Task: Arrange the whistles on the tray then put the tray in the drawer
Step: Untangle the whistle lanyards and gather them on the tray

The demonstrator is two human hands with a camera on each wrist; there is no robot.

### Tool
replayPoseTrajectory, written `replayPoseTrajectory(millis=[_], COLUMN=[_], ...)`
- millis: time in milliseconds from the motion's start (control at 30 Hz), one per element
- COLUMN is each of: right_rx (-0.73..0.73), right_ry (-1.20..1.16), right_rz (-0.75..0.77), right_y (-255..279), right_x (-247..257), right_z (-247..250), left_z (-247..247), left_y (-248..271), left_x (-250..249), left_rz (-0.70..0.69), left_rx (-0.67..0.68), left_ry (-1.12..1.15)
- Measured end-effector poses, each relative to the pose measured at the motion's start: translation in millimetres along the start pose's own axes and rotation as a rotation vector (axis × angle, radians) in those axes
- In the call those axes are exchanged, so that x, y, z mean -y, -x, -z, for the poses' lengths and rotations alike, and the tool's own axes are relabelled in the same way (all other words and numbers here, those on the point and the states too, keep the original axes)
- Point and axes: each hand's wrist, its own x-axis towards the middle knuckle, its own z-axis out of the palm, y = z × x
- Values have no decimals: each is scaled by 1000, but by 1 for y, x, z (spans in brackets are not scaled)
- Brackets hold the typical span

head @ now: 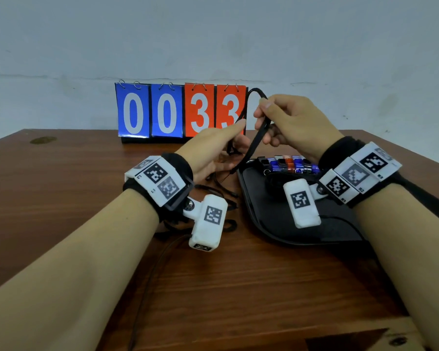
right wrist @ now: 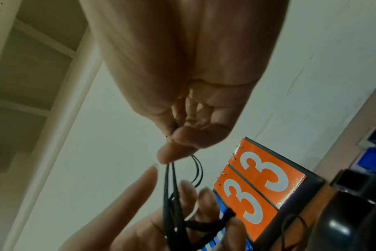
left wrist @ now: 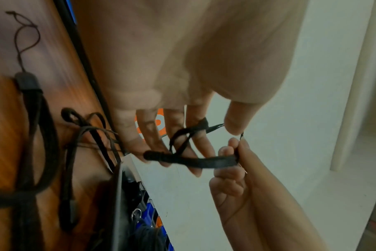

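Head view, table: wooden table (head: 86, 198) carries everything; the drawer is not in sight, so I cannot tell how clear the path to it is.
Scoreboard: flip scoreboard (head: 180, 110) reading 0033 stands just behind the hands; a wide swing of the cord could, I think, tip it.
Tray: black tray (head: 276, 224) lies on the right part of the table, with a row of about 7 whistles (head: 289, 164) at its far end, black, blue and orange.
Loose cords: more lanyards (left wrist: 32, 127) lie tangled on the wood left of the tray; they could snag the held one or trail over the rim when the tray is lifted.
Lanyard: black lanyard (head: 254, 133) is raised above the tray's far corner, stretched between both hands.
Right hand: right hand (head: 287, 120) pinches the cord's upper loop, fingers curled.
Left hand: left hand (head: 213, 153) has straight fingers with the cord looped around them; a tug might tighten it into a knot.
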Motion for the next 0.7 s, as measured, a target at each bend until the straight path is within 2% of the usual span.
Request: replayPoseTrajectory(millis=[233, 333, 433, 567, 633, 700], right_rx=[-187, -239, -192, -112, -51, -8], right_ry=[-39, -59, -118, -108, -80, 51], right_rz=[-5, -49, -71, -71, -102, -136], right_y=[-3, -4, -4, -3, -2, 0], right_x=[0, -2, -2, -1, -1, 0], right_z=[1, 3, 2, -3, -5, -8], left_z=[-1, -2, -3, -2, -1, 1], left_y=[2, 4, 4, 4, 5, 4], left_x=[5, 5, 3, -1, -3, -4], left_rz=[-65, -32, -2, -1, -5, -5], left_rx=[191, 217, 228, 212, 195, 163], left_ry=[-218, -231, -185, 5, 109, 197])
